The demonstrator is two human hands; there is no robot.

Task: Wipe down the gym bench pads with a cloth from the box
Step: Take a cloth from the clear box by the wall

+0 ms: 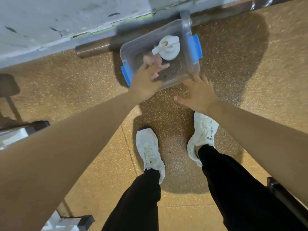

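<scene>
Looking straight down at a clear plastic box (123, 52) sitting on the floor (66, 80), pushed up against the wall (50, 17). It's the rounded-corner rectangular kind with chunky blue latches (195, 47) on two opposite sides. You can see the speckled floor right through the see-through bottom.

Inside there's a white plastic spray bottle (169, 49), seen from the top so it's mostly a round shoulder with the nozzle poking out. Right beside it is the cloth (160, 64), pale pink, soft and all scrunched up in a lump.

On to the hands. The left hand (145, 82) is reaching down into the box with its fingertips in among the cloth folds. It's too motion-blurred there for me to tell whether it has actually closed on it. The right hand (199, 92) is flat and spread wide, fingers straight, holding nothing, with its fingertips at the near right corner of the box.

The floor is that grainy tan rubbery stuff with light flecks. The wall is grey with scuffed, chipped paint and a dark brown skirting (93, 49) along the bottom. White mesh sneakers (150, 152) and black trousers (138, 200) fill the lower part.
</scene>
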